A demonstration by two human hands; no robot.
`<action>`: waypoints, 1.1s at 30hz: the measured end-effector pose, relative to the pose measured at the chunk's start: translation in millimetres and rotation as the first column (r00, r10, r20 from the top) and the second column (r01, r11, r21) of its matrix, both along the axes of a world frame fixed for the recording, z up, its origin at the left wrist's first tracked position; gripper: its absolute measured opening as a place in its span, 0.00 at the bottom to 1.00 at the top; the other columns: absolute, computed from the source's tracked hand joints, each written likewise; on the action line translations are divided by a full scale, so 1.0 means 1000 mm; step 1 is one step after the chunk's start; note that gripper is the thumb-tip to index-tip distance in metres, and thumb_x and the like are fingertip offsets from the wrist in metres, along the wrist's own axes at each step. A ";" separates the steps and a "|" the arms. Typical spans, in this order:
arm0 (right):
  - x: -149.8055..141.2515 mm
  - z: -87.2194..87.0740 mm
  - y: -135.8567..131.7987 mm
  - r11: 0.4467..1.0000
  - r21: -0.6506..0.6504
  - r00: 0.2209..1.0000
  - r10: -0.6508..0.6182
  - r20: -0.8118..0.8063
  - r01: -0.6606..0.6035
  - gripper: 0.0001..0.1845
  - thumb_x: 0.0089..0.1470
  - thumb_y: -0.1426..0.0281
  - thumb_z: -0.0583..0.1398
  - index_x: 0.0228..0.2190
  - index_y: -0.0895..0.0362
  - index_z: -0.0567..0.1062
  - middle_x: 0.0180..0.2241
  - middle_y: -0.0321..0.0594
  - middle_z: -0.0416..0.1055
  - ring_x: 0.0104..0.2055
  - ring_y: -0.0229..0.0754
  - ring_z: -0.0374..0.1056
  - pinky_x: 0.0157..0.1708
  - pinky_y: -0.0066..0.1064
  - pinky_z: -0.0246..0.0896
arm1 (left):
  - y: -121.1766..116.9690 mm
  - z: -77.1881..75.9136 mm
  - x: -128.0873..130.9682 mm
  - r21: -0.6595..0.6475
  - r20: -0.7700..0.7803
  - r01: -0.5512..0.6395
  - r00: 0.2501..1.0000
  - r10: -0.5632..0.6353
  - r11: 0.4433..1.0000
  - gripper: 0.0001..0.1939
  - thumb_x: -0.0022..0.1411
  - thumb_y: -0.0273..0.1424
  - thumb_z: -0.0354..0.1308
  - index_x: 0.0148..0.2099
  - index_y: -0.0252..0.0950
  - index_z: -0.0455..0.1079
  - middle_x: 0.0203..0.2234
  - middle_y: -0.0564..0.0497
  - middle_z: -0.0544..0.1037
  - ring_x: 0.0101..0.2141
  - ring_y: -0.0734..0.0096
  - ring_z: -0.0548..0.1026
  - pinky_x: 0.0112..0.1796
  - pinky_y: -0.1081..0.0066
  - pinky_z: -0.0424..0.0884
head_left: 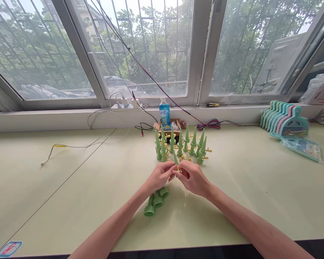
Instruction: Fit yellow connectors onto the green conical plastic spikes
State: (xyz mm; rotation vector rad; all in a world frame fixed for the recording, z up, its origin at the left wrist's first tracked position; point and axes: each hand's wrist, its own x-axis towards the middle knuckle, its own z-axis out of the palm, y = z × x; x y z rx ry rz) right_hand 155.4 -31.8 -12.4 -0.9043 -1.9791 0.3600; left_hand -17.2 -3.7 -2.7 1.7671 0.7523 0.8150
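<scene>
Between my two hands, a green plant watering spike (175, 158) points upward, its tip showing above my fingers. My left hand (162, 175) is closed around its green body. My right hand (192, 176) pinches at a small yellow valve (178, 168) on the spike's side; the fingers partly hide where the two meet. Just beyond my hands stand several green spikes (193, 142) with yellow valves, upright in rows. Loose yellow valves (185, 158) lie among them. Under my left wrist, three green spikes (158, 200) lie on their sides, threaded open ends toward me.
Behind the standing spikes is a cardboard box (175, 135) beside a blue bottle (165, 114). A coiled cable (209, 124) lies by the sill. Pastel dustpan-like items (288, 120) stand at right, with a wrapped one (299, 145) flat before them. A thin cable (78, 146) crosses the table (97, 194) at left.
</scene>
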 end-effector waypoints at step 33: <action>0.030 -0.003 0.024 0.969 -0.041 0.960 -0.233 0.155 0.242 0.09 0.62 0.69 0.53 0.29 0.56 0.69 0.23 0.34 0.63 0.24 0.36 0.56 0.27 0.26 0.51 | 0.002 -0.006 0.000 0.571 -0.324 -0.197 0.838 0.439 0.797 0.14 0.65 0.32 0.53 0.26 0.34 0.66 0.22 0.54 0.70 0.23 0.76 0.63 0.28 0.73 0.61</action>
